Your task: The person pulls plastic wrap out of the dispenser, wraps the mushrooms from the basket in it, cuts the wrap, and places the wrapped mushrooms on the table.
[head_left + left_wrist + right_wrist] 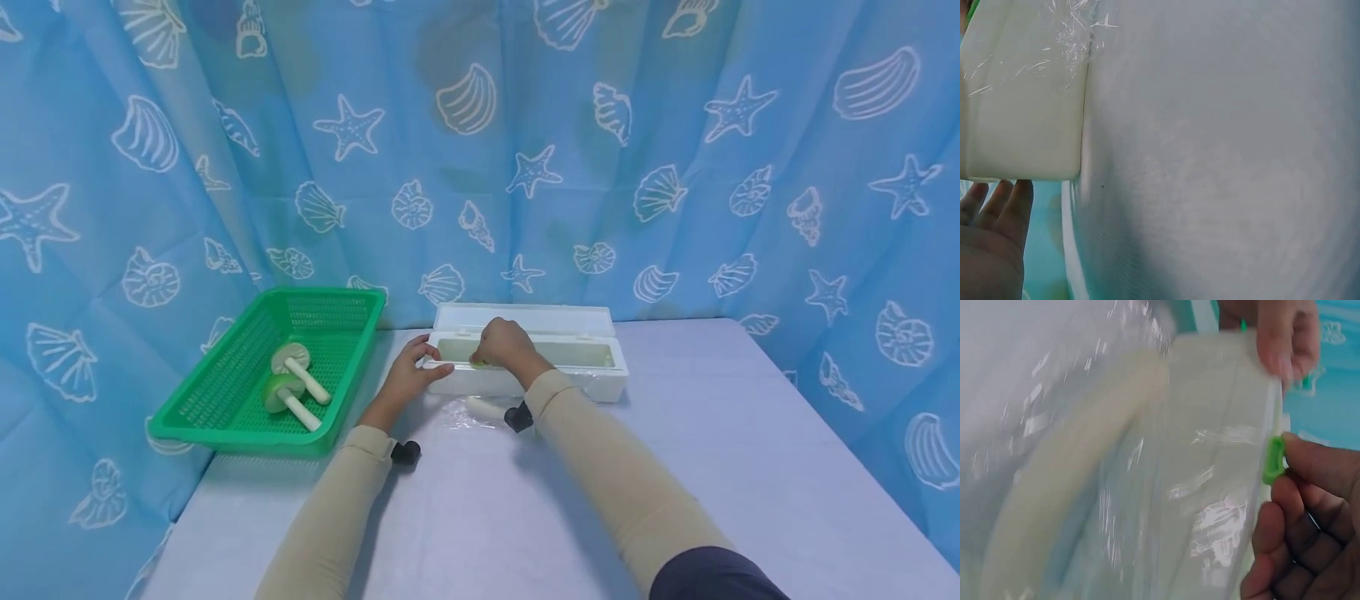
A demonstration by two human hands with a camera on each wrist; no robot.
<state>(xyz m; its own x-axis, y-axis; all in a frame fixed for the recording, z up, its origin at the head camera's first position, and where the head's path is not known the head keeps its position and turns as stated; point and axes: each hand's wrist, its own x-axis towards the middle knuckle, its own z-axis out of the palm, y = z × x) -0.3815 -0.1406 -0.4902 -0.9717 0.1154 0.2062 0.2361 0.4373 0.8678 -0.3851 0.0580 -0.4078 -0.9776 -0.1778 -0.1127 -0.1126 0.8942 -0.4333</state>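
The white cling-film dispenser box (pixel 528 367) lies on the table (pixel 675 483) with its long axis running left to right, lid open. The right hand (pixel 506 342) pinches the small green slider (pixel 1274 460) on the front rim. The left hand (pixel 408 379), fingers relaxed and straight, steadies the box's left end.

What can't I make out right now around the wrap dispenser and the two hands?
- Head view: the right hand covers the green slider and the dispenser's trough beneath it.
- Head view: the white piece under cling film is partly hidden by the right forearm.
- Left wrist view: the left hand is cut off by the frame edge, so its contact is unclear.
- Right wrist view: blur and glare hide the film's edge.
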